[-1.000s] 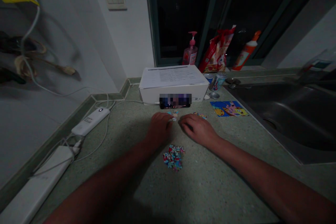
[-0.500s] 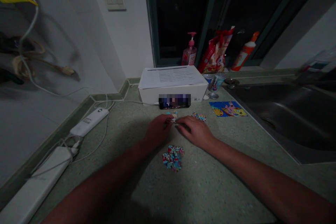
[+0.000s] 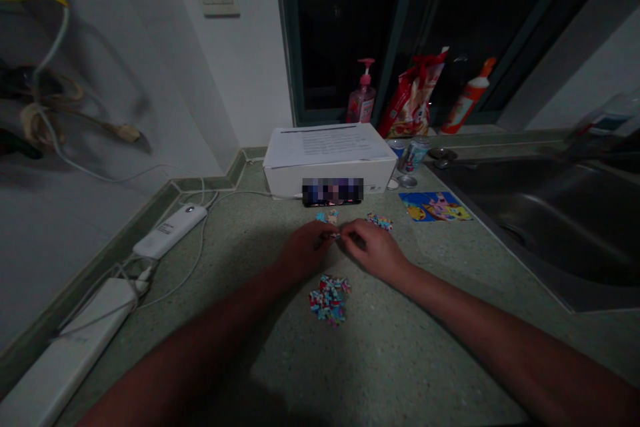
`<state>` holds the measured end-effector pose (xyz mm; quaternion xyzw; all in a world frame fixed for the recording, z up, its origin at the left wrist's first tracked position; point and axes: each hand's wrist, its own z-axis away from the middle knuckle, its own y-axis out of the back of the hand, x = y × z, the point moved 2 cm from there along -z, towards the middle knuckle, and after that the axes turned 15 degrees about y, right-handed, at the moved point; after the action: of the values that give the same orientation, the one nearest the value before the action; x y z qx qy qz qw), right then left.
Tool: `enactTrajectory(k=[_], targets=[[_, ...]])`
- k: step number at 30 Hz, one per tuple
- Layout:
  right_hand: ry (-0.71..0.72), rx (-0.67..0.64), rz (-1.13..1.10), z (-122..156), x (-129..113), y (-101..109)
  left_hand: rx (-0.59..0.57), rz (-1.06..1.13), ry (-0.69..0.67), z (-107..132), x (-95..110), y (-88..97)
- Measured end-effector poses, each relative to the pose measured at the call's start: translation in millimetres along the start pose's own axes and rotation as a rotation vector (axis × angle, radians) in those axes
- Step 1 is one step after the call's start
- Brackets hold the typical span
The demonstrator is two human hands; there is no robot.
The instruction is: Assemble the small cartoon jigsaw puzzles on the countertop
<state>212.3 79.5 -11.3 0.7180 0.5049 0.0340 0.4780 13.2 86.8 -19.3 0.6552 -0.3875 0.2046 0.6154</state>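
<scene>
My left hand and my right hand meet at the fingertips above the speckled green countertop. Small jigsaw pieces show between the fingertips, partly hidden. Just below my hands lies a loose pile of multicoloured jigsaw pieces. Beyond them are a small group of pieces and another. A colourful cartoon picture card lies to the right, out of reach of my fingers.
A white box topped with paper stands behind a phone. A steel sink lies right. A drinks can, pump bottle and red bag stand behind. A white power strip and cables run left.
My hands have drawn closer together, and their fingertips now meet over the small pieces. Both hands were slightly apart one second ago.
</scene>
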Motion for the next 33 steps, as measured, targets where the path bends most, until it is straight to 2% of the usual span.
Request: enactTrajectory(k=[7,16,23,29,33], targets=[[-0.125,0.062,-0.158,1.5,7.3,-4.7,-0.014,-0.011,-0.009,-0.2,1.2,1.1],[-0.193,0.102,-0.235,1.9,10.4,-5.2,-0.008,0.036,0.037,-1.2,1.3,1.0],[-0.206,0.109,-0.237,1.5,10.7,-3.1,0.044,0.043,0.042,-1.1,1.4,2.9],[-0.216,0.105,-0.148,-0.1,17.5,15.2,0.105,0.03,0.045,-2.0,-3.4,2.7],[-0.357,0.106,-0.07,-1.1,39.4,44.8,0.109,0.024,0.036,-1.2,-3.4,2.7]])
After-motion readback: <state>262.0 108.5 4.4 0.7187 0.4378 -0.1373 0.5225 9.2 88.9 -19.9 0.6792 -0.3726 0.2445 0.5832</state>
